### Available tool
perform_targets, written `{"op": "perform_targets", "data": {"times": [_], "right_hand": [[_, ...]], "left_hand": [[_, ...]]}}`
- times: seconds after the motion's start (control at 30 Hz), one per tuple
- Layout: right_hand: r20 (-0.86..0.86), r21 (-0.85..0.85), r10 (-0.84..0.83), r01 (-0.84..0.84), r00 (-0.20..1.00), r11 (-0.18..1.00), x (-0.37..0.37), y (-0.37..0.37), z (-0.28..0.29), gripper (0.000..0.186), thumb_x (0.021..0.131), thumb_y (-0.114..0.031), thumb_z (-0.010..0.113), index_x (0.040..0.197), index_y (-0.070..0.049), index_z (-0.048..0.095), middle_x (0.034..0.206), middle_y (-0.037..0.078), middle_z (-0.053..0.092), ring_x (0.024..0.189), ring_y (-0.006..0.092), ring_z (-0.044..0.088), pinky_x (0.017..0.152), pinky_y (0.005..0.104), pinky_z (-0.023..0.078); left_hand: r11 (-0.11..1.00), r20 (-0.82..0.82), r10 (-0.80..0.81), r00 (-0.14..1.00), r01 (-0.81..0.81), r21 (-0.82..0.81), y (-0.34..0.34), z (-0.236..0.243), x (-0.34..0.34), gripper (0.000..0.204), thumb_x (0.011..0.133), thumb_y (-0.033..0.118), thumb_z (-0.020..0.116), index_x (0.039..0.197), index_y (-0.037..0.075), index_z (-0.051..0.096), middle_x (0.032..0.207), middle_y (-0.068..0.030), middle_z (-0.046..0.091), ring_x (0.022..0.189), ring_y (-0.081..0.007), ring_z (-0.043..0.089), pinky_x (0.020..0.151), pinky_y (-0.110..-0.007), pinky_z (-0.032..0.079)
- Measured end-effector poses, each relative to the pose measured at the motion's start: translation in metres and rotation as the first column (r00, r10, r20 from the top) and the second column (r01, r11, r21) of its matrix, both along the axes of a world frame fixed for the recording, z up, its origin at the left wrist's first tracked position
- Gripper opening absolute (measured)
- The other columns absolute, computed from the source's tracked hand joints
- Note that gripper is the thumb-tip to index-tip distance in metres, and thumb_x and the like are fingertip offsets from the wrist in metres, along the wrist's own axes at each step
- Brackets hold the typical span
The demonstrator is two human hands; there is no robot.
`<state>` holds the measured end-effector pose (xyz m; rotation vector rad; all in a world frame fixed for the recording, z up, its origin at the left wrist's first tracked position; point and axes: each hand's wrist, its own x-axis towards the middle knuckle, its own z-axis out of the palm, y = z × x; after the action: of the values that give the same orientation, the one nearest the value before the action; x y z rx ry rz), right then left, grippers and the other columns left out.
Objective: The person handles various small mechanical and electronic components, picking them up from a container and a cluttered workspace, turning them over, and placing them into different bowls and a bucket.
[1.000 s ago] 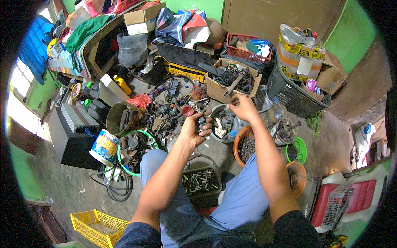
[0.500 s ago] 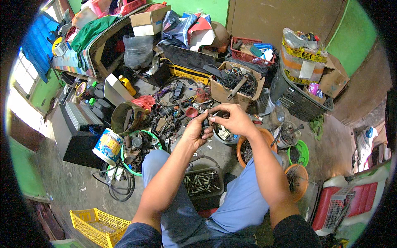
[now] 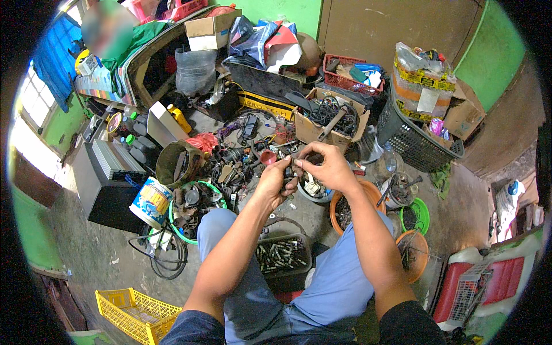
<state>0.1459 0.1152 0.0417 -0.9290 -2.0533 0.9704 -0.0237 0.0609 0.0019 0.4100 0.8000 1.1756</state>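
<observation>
My left hand [image 3: 275, 183] and my right hand [image 3: 326, 168] meet in front of me above the cluttered floor. The fingers of my left hand are curled round a small dark part [image 3: 294, 168], mostly hidden by them. Thumb and forefinger of my right hand pinch at its upper end. The part's exact kind is too small to make out. Below my hands, between my legs, a dark bin [image 3: 287, 282] holds several small cylindrical pieces with light and dark ends. Just behind my right hand stands a round tub [image 3: 321, 198] with a pale part in it.
Loose cables and parts [image 3: 230, 172] cover the floor ahead. A green-rimmed basin [image 3: 225, 202] and a white-blue bucket [image 3: 150, 202] stand left; an orange basin [image 3: 333, 214] and a green bowl [image 3: 426, 214] right. A yellow crate [image 3: 123, 313] lies near left, a cardboard box [image 3: 322, 133] beyond my hands.
My hands stay together at nearly the same place. The fingers of my right hand have shifted slightly on the small part. The view has moved a little.
</observation>
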Motion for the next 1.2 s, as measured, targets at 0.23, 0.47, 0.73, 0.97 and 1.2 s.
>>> {"op": "perform_targets", "data": {"times": [0.23,0.47,0.73,0.97,1.2], "right_hand": [[0.086,0.04,-0.109,0.106,0.99,0.994,0.025,0.014,-0.002,0.022,0.086,-0.015,0.075,0.093,0.004,0.067,0.082,0.008,0.07,0.078,0.0093,0.062,0.07,0.0301,0.051],[0.294,0.069,-0.314,0.308,0.903,0.949,0.059,0.033,-0.026,0.022,0.08,-0.016,0.077,0.089,0.003,0.068,0.076,0.017,0.07,0.071,0.0264,0.069,0.068,0.0381,0.053],[0.25,0.107,-0.388,0.372,0.887,0.922,0.06,0.034,-0.026,0.027,0.084,-0.021,0.074,0.101,-0.001,0.07,0.091,0.02,0.071,0.08,0.034,0.071,0.073,0.0413,0.054],[0.042,0.087,-0.164,0.159,0.986,0.983,0.036,0.006,0.002,0.024,0.087,-0.019,0.072,0.1,0.001,0.069,0.096,0.018,0.071,0.084,0.0306,0.071,0.074,0.0381,0.055],[0.16,-0.032,0.174,-0.171,0.972,0.985,0.034,-0.01,0.005,0.023,0.081,-0.022,0.078,0.095,-0.005,0.07,0.091,0.017,0.072,0.084,0.0329,0.07,0.076,0.041,0.053]], "left_hand": [[0.999,0.082,0.008,0.997,-0.006,-0.035,0.003,-0.006,-0.005,0.037,0.104,0.017,0.035,0.134,0.0,0.048,0.082,-0.0067,0.061,0.048,-0.011,0.042,0.035,-0.022,0.028],[0.99,0.224,0.008,0.975,0.024,-0.139,0.011,-0.011,-0.004,0.037,0.101,0.019,0.045,0.132,-0.002,0.051,0.098,-0.0088,0.063,0.05,-0.0111,0.043,0.036,-0.021,0.029],[0.988,0.549,-0.034,0.835,0.111,-0.109,0.019,-0.024,0.002,0.047,0.103,0.027,0.043,0.134,-0.007,0.048,0.127,-0.0236,0.059,0.073,-0.0192,0.059,0.052,-0.024,0.051],[0.972,0.608,0.131,0.783,0.021,-0.236,0.02,-0.026,0.012,0.046,0.104,0.024,0.04,0.135,-0.008,0.046,0.129,-0.0253,0.057,0.116,-0.0367,0.06,0.094,-0.044,0.058],[0.964,0.478,0.25,0.842,-0.17,-0.204,0.016,-0.018,0.022,0.042,0.102,0.016,0.034,0.133,-0.009,0.047,0.129,-0.0306,0.055,0.121,-0.0392,0.059,0.102,-0.05,0.052]]}}
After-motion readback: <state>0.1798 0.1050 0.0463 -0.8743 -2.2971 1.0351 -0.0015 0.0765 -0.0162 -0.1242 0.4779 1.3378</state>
